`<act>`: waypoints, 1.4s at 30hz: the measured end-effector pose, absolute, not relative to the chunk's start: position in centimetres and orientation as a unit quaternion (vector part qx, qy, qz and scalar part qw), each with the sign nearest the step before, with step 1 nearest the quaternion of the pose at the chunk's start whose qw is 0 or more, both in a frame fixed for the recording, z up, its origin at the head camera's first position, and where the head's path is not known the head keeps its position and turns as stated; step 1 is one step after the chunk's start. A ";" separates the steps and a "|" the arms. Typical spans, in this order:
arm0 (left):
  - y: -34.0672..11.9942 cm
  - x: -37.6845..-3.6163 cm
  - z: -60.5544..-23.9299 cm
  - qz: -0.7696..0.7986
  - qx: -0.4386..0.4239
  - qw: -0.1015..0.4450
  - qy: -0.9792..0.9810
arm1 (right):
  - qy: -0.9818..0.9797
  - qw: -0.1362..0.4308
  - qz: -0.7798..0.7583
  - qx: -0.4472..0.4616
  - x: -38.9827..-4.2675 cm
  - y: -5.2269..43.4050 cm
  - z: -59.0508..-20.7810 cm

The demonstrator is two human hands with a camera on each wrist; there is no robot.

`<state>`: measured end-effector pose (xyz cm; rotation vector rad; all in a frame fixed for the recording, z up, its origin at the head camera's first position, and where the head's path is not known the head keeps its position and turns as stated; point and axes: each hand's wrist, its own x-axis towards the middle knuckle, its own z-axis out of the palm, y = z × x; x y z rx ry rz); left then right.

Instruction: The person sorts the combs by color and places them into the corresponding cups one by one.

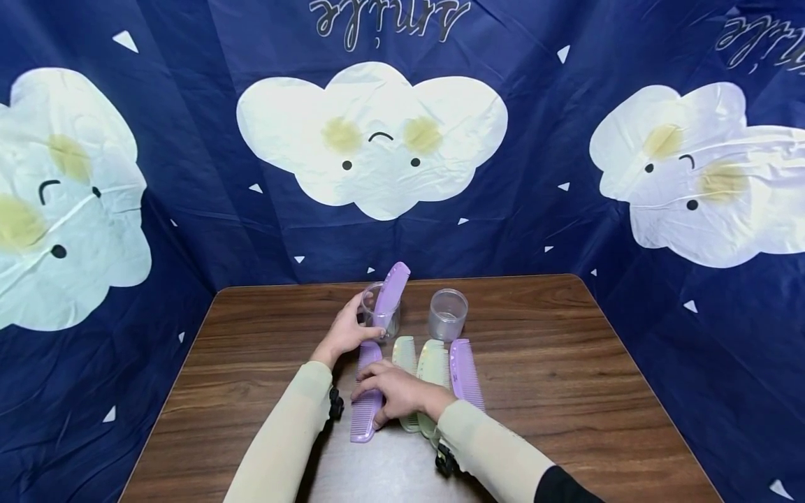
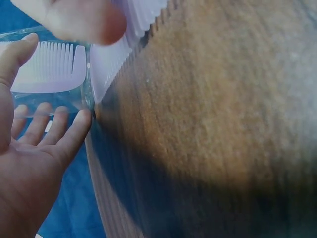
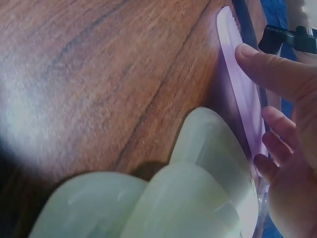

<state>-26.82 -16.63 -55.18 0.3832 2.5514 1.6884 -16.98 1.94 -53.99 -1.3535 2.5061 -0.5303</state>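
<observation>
Right hand pinches a purple comb: light, stiff, slick plastic, best held mid-spine. Left hand grasps the cup.

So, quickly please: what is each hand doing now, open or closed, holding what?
Left hand: fingers curved round the clear cup, holding it.
Right hand: fingers curling on the purple comb flat on the table, gripping it.
</observation>
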 end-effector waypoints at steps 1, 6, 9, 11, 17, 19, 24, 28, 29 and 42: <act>-16.6 -26.9 -55.2 0.547 0.125 0.029 0.827 | 0.856 0.120 -0.183 -0.468 -17.0 1.9 -54.1; -16.7 -26.9 -55.2 0.550 0.122 0.028 0.825 | 0.843 0.093 -0.183 -0.497 -17.0 1.6 -54.2; -16.7 -26.8 -55.1 0.549 0.125 0.028 0.826 | 0.835 0.092 -0.174 -0.514 -16.9 1.5 -54.2; -16.7 -26.7 -55.1 0.546 0.126 0.027 0.828 | 0.833 0.100 -0.160 -0.520 -16.8 1.4 -54.1; -16.6 -26.7 -55.0 0.543 0.128 0.028 0.829 | 0.836 0.120 -0.126 -0.520 -16.6 1.4 -53.8; -16.5 -26.7 -55.0 0.545 0.127 0.030 0.828 | 0.837 0.121 -0.116 -0.521 -16.6 1.4 -53.8; -16.5 -26.8 -55.0 0.550 0.128 0.029 0.824 | 0.839 0.117 -0.084 -0.525 -16.6 1.3 -53.9; -16.5 -26.8 -55.0 0.556 0.126 0.027 0.821 | 0.837 0.120 -0.067 -0.529 -16.4 1.1 -53.6; -16.5 -26.7 -55.0 0.555 0.125 0.028 0.822 | 0.837 0.121 -0.063 -0.529 -16.4 1.1 -53.6; -16.5 -26.5 -54.6 0.545 0.119 0.035 0.829 | 0.843 0.122 -0.034 -0.522 -16.3 0.5 -53.0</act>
